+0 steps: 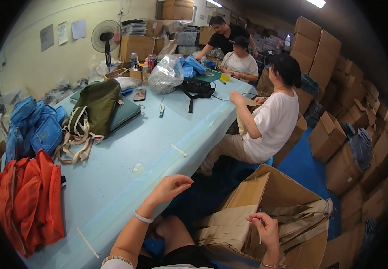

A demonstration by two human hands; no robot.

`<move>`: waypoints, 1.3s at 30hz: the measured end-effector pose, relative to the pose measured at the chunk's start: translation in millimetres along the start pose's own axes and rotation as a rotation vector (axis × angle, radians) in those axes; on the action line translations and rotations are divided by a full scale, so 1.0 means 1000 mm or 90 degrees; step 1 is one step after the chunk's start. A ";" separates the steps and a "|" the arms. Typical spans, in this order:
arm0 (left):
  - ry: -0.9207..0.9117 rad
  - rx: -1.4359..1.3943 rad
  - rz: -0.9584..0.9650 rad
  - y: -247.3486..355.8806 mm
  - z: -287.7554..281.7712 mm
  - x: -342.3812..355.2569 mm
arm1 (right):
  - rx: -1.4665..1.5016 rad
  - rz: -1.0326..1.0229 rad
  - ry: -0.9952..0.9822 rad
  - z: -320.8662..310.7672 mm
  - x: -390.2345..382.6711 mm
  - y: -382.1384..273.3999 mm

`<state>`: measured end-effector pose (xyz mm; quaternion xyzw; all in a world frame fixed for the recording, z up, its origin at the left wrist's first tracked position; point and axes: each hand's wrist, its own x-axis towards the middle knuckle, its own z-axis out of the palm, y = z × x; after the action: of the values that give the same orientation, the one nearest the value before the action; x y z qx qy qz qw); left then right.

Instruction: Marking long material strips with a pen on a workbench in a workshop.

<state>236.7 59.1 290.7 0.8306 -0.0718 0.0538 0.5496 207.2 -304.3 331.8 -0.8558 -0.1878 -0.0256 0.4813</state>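
Observation:
My left hand (170,187) is raised over the near edge of the table, its thumb and fingertips drawn together. Whatever it may pinch is too small to make out. Lower right, my right hand (267,227) is closed on a thin pale stick-like thing (260,232), held upright between thumb and fingers. Just beyond that hand stands an open cardboard box (265,188). Tan fabric strips (299,222) lie in the box, and more tan fabric (225,222) hangs over its near left side.
On the pale blue table (113,184) lie red fabric (30,201), blue bags (39,127), an olive bag (97,105) and a phone (139,94). A seated co-worker (270,112) handles tan fabric at the table's right side; two more people are farther back. Stacked boxes (328,134) line the right.

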 end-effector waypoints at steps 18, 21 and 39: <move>0.015 -0.011 0.020 0.006 0.000 -0.001 | 0.016 -0.005 0.013 0.000 -0.005 0.001; 0.024 -0.026 0.024 0.008 -0.002 0.004 | 0.030 0.001 0.015 -0.002 -0.003 -0.003; -0.012 -0.090 0.037 -0.008 0.007 0.019 | 0.020 0.008 0.025 -0.001 -0.003 0.002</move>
<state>256.8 55.0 283.8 0.7877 -0.1049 0.0569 0.6043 205.1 -307.3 330.2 -0.8485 -0.1732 -0.0359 0.4987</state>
